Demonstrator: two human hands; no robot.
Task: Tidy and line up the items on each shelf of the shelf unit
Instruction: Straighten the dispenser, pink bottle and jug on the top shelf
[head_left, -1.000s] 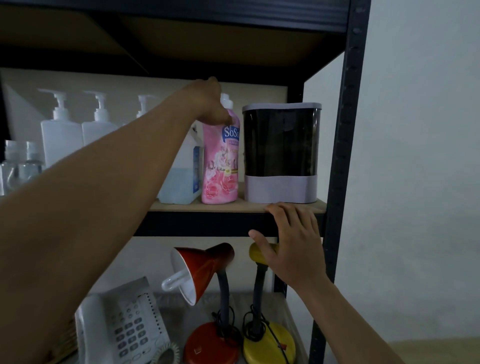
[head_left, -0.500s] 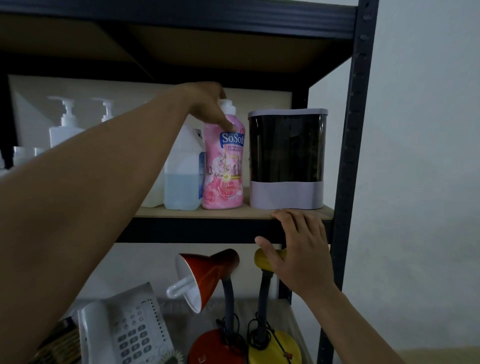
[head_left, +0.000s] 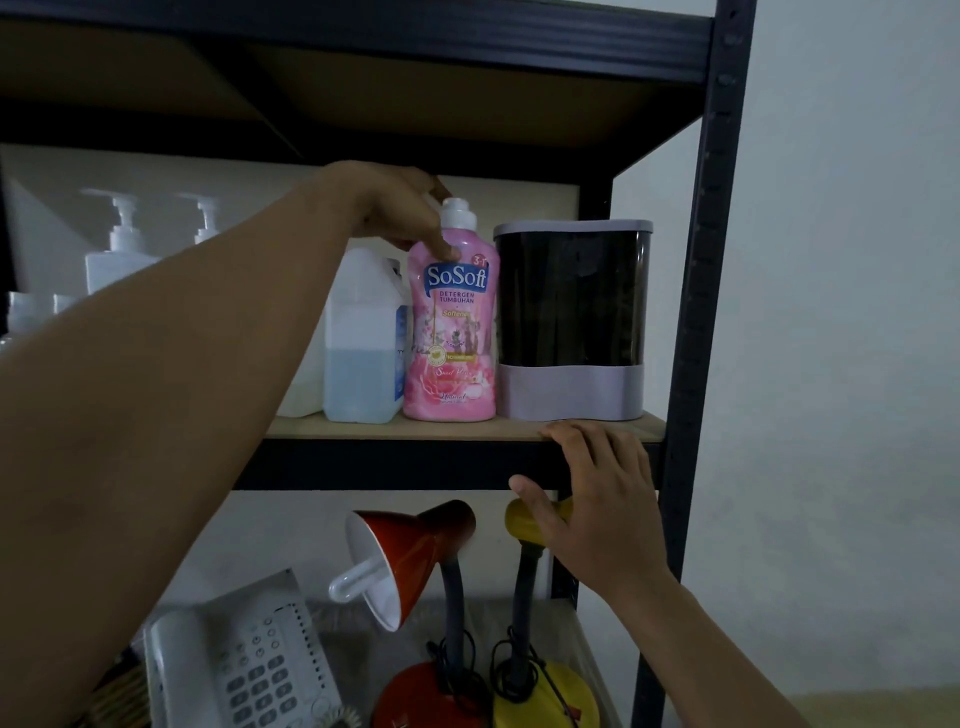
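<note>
The left hand (head_left: 395, 208) pinches the pink bottle (head_left: 451, 332) near its cap; a high push could tip it against the bin (head_left: 571, 322). The right hand (head_left: 597, 499) rests flat and relaxed on the shelf edge (head_left: 415, 428).

The pink bottle (head_left: 451, 332), white-capped and labelled SoSoft, stood upright on the shelf (head_left: 395, 427), its shoulder under the left hand's fingers (head_left: 441, 248). A jug (head_left: 362, 343) holding pale blue liquid stood touching it on the wrist side; on the other side stood a dark bin (head_left: 570, 317) with a lilac base and lid. White pump bottles (head_left: 122, 249) stood well back behind the forearm.
</note>
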